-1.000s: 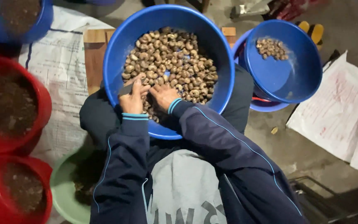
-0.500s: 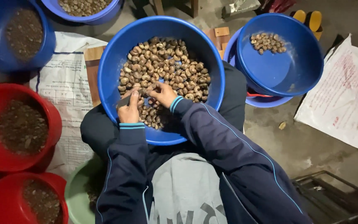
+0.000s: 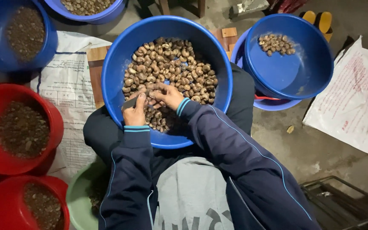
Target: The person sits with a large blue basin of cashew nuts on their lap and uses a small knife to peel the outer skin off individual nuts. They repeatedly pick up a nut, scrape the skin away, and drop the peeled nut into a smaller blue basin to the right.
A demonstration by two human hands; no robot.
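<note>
As hands (image 3: 152,104) meet, wrists bent, over nuts (image 3: 171,70)

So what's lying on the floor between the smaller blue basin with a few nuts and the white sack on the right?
In the head view, bare concrete floor with one small tan scrap.

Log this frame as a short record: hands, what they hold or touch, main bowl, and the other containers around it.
left hand: grips a small dark blade
right hand: pinches a nut against the blade
main bowl: big, blue, on the lap, holds brown nuts
right bowl: blue, few nuts, stacked in another
red bowls: two at left, dark bits inside
green bowl: by left knee
</note>
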